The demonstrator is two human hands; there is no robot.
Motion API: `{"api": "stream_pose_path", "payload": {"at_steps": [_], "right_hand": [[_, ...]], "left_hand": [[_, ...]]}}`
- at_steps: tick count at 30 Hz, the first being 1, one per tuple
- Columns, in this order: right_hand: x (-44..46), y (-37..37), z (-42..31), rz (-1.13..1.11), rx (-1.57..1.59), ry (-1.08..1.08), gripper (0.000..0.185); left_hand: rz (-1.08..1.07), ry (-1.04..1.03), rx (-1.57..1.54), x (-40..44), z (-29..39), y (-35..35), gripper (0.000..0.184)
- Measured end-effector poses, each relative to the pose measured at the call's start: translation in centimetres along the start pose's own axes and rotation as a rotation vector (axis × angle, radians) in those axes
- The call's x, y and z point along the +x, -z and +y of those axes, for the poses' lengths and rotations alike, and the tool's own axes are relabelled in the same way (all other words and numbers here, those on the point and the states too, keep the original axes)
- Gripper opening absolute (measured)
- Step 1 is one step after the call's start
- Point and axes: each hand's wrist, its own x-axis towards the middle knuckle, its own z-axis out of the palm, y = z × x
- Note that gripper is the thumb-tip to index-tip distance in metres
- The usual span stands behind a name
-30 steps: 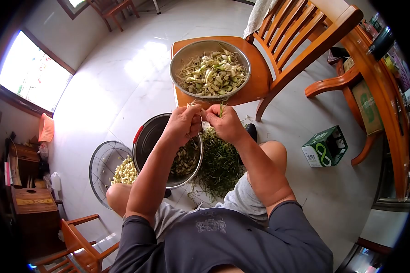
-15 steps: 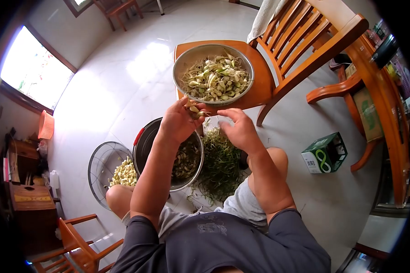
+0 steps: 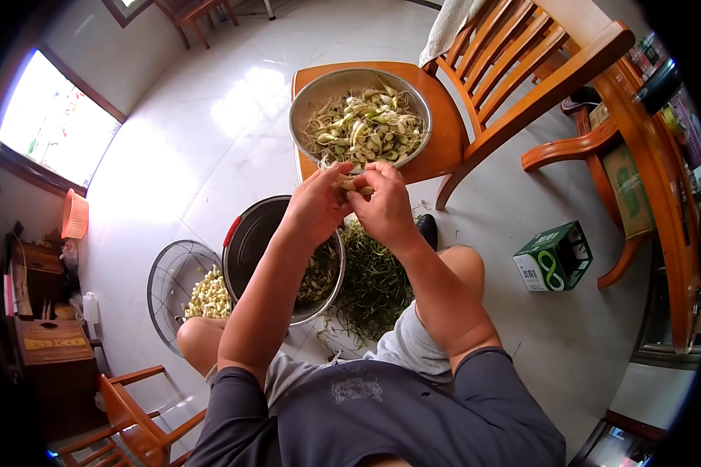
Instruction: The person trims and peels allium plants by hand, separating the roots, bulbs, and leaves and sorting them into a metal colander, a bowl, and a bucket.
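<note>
My left hand (image 3: pixel 317 204) is closed around some pale bulbs (image 3: pixel 350 185) with roots, just below the metal bowl's near rim. My right hand (image 3: pixel 382 201) meets it there, its thumb and fingers pinched on the same bulbs. The metal bowl (image 3: pixel 300 138) on the chair seat holds many rooted bulbs (image 3: pixel 366 124). Under my forearms stands a dark pot (image 3: pixel 245 233) with a red handle and peelings inside. A heap of green stalks (image 3: pixel 370 288) lies to its right. Left of the pot, a wire basket (image 3: pixel 163 288) holds peeled white bulbs (image 3: pixel 209 296).
The wooden chair (image 3: pixel 436 144) stands ahead, its slatted back to the right. A green and white box (image 3: pixel 554 258) is on the floor at right, near a wooden table (image 3: pixel 662 187). Another chair (image 3: pixel 136 420) is at lower left, and an orange basket (image 3: pixel 75 215) at far left.
My right hand moved away with fingers spread, then came back to my left hand and closed on the bulbs. My left hand opened partly, showing bulbs, and is now closed around them.
</note>
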Motion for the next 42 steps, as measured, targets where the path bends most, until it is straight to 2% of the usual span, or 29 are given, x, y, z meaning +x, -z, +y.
{"api": "stream_pose_path", "payload": {"at_steps": [1,3,7,8,11,12,13,15,16,18,19,20,21,22,23,25,26,27,28,31,32,35,36,39,40,42], "right_hand": [[0.0,-0.2,-0.1,0.011,-0.007,0.004,0.017],[0.1,-0.3,-0.6,-0.028,0.266,-0.131,0.016],[0.6,0.1,-1.6,-0.046,0.840,-0.355,0.015],[0.8,-0.4,-1.2,0.015,0.917,-0.258,0.016],[1.7,-1.4,-0.8,0.161,1.097,-0.276,0.012],[2.1,-2.8,-0.4,0.269,1.098,-0.317,0.008],[2.9,-4.3,-1.1,0.380,1.311,-0.404,0.005],[4.2,-4.2,-2.4,0.598,1.567,-0.744,0.007],[5.1,-3.9,-2.5,0.534,1.643,-0.671,0.009],[6.0,-1.4,-4.5,0.434,1.466,-0.525,0.006],[6.4,0.0,-4.9,0.271,1.358,-0.391,0.008],[7.0,1.5,-6.7,0.249,1.174,-0.313,0.013],[8.0,1.7,-5.6,0.193,0.848,-0.138,0.016],[8.6,2.7,-5.6,0.072,0.712,-0.103,0.017],[9.0,3.0,-4.9,-0.018,0.546,-0.040,0.009],[9.7,4.4,-5.3,-0.168,0.466,-0.123,0.022],[9.9,4.9,-5.0,-0.148,0.326,-0.055,0.022],[10.1,5.7,-5.5,-0.214,0.260,-0.196,0.022],[10.3,5.9,-5.3,-0.225,0.186,-0.164,0.021],[11.0,5.8,-2.8,-0.234,-0.056,0.013,0.017],[11.1,5.6,-1.9,-0.239,-0.138,0.086,0.017],[11.4,5.3,-1.0,-0.291,-0.147,0.168,0.017],[11.4,5.3,-0.9,-0.313,-0.089,0.113,0.016],[11.7,5.6,-1.5,-0.371,0.083,-0.049,0.018],[11.8,6.1,-2.1,-0.396,-0.039,-0.169,0.021],[11.0,5.6,-1.1,-0.243,0.021,-0.092,0.020]], "left_hand": [[0.027,-0.006,0.000,0.0,-0.1,0.0,0.032],[0.082,-0.019,0.001,-0.1,-0.3,-0.3,0.030],[0.158,-0.042,-0.188,0.1,-0.3,0.2,0.025],[0.181,-0.041,-0.214,0.0,-0.2,-0.1,0.025],[0.251,-0.026,-0.415,1.0,-0.5,-0.2,0.028],[0.276,-0.016,-0.502,2.0,-0.9,0.1,0.029],[0.235,-0.103,-0.583,3.4,-1.3,-0.4,0.032],[0.258,-0.184,-0.565,5.3,-0.7,-1.8,0.031],[0.296,-0.217,-0.494,4.7,0.5,-3.7,0.029],[0.022,-0.169,-0.359,3.2,2.9,-3.7,0.025],[-0.017,-0.162,-0.222,1.6,4.3,-3.9,0.026],[0.045,-0.259,0.032,0.6,5.6,-4.1,0.024],[0.096,-0.289,0.221,-0.3,6.4,-4.2,0.022],[0.052,-0.350,0.326,-0.4,6.9,-3.9,0.022],[0.009,-0.349,0.493,0.1,7.4,-3.4,0.025],[0.008,-0.325,0.607,0.5,7.2,-4.4,0.022],[-0.051,-0.267,0.479,1.5,7.2,-3.7,0.021],[-0.110,-0.207,0.353,2.7,7.4,-3.4,0.020],[-0.170,-0.146,0.227,3.6,7.3,-3.0,0.020],[-0.260,-0.115,0.286,4.7,7.2,-3.1,0.019],[-0.224,-0.116,0.363,5.2,7.0,-3.2,0.020],[-0.112,-0.129,0.607,6.8,6.7,-3.6,0.026],[-0.095,-0.226,0.653,7.3,6.4,-3.3,0.029],[0.068,-0.240,0.616,8.2,6.1,-3.2,0.026],[0.018,-0.223,0.517,8.4,5.9,-3.0,0.024],[0.030,-0.161,0.411,8.6,5.9,-2.9,0.024]]}}
